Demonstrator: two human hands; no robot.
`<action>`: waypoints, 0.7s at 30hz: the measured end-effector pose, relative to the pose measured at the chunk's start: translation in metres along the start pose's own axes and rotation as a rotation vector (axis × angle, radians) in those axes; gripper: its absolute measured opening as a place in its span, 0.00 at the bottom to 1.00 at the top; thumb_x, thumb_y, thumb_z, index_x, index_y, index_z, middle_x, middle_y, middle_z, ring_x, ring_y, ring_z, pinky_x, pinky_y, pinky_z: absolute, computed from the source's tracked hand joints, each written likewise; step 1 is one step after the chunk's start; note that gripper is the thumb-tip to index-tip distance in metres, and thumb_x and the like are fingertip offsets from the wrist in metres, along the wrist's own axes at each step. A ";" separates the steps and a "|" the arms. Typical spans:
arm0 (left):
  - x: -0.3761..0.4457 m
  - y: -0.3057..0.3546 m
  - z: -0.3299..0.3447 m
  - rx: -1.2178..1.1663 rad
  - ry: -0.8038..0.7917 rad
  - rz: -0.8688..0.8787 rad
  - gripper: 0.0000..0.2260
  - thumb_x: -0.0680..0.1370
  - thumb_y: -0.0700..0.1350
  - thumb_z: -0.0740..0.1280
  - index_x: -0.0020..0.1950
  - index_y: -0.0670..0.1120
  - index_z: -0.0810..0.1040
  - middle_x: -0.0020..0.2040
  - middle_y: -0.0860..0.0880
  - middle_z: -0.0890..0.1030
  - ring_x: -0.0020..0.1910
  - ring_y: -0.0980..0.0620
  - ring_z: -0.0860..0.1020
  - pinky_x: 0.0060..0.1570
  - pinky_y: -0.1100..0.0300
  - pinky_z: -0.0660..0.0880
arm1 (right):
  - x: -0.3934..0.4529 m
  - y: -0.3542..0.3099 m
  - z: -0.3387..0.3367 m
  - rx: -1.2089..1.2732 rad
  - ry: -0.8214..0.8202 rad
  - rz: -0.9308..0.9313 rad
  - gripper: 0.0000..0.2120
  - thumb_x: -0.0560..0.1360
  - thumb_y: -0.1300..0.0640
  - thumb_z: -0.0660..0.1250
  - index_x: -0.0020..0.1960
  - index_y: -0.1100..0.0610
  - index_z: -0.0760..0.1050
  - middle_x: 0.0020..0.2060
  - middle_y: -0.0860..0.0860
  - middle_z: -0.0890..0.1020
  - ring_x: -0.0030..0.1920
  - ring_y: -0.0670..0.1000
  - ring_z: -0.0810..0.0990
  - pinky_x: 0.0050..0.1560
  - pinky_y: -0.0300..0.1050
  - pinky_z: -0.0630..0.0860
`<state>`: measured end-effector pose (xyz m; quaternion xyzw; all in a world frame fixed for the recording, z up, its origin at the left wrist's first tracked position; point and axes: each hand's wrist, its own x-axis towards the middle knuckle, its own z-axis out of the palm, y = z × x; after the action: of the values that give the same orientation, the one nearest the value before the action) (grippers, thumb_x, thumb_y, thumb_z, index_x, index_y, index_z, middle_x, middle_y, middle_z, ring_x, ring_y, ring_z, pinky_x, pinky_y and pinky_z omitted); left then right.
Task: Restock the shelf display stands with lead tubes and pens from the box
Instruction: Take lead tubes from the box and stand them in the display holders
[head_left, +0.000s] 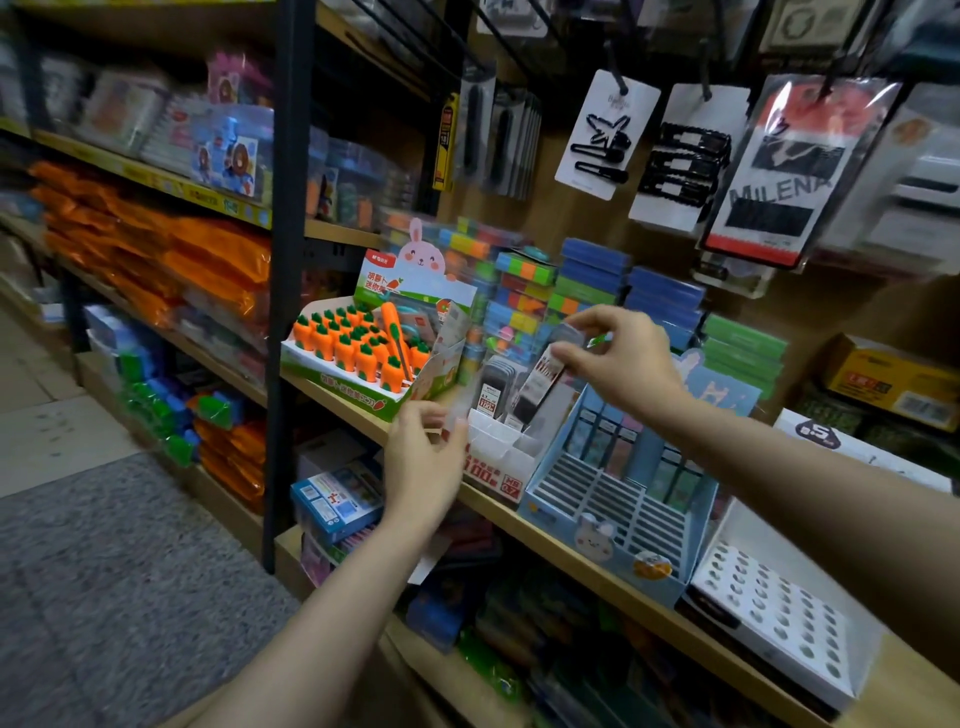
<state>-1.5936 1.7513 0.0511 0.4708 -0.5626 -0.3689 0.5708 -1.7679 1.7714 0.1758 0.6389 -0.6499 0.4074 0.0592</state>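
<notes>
On the wooden shelf (524, 512) a white display stand (501, 457) holds upright lead tubes. The left hand (423, 462) grips its near-left corner. Above it the right hand (621, 358) pinches a tilted lead tube (545, 382), seemingly clear with dark leads and a red-and-white label.

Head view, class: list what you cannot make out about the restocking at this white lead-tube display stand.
- Supply box: not in the head view, outside the frame.
- Thin dark lead tube: label print blurred; its top is covered by the right hand.
- Left hand: its grip on the clear packet is motion-blurred.
- White lead-tube display stand: front slots partly covered by the left hand.
</notes>
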 end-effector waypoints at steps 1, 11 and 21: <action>0.005 -0.004 0.000 0.036 0.035 -0.027 0.11 0.76 0.49 0.70 0.55 0.48 0.72 0.58 0.49 0.73 0.56 0.49 0.75 0.55 0.54 0.74 | 0.006 0.002 0.000 -0.042 0.031 -0.016 0.12 0.72 0.53 0.74 0.54 0.52 0.80 0.41 0.43 0.79 0.37 0.40 0.78 0.35 0.28 0.72; 0.010 -0.010 0.026 0.023 -0.115 -0.101 0.31 0.70 0.57 0.74 0.67 0.47 0.70 0.64 0.49 0.72 0.63 0.49 0.72 0.62 0.49 0.73 | 0.019 0.029 0.047 -0.180 -0.017 -0.035 0.14 0.72 0.54 0.75 0.55 0.57 0.80 0.46 0.51 0.82 0.45 0.47 0.77 0.46 0.39 0.73; 0.013 -0.015 0.021 -0.070 -0.186 -0.134 0.26 0.70 0.56 0.74 0.64 0.50 0.72 0.60 0.51 0.77 0.59 0.50 0.76 0.60 0.47 0.75 | 0.010 0.039 0.067 -0.444 -0.046 -0.053 0.20 0.68 0.46 0.76 0.57 0.52 0.82 0.56 0.51 0.78 0.55 0.54 0.77 0.51 0.52 0.77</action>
<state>-1.6112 1.7317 0.0388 0.4509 -0.5672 -0.4676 0.5063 -1.7742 1.7178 0.1200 0.6361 -0.7077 0.2381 0.1945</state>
